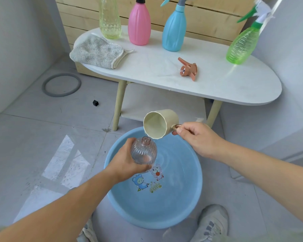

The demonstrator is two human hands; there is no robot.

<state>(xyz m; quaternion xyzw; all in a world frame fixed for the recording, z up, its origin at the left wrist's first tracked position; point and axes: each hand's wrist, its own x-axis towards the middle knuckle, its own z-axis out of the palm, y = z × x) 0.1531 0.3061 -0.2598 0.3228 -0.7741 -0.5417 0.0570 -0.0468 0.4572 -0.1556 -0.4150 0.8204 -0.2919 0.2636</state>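
Note:
My left hand [125, 162] grips a clear ribbed bottle [143, 151] without its cap, tilted with its open neck up, over a blue basin [191, 198] that holds water. My right hand [198, 137] holds a cream cup [160, 124] by its handle. The cup is tipped on its side, its lower rim just above the bottle's neck. An orange spray head [189, 69] lies on the white table [226, 84].
On the table stand a yellow bottle [110, 20], a pink bottle [139, 23], a blue spray bottle [174, 27] and a green spray bottle [242, 44], beside a grey cloth [96, 51]. A grey ring [61, 85] and a small black cube [95, 103] lie on the tiled floor. My shoes [212, 222] flank the basin.

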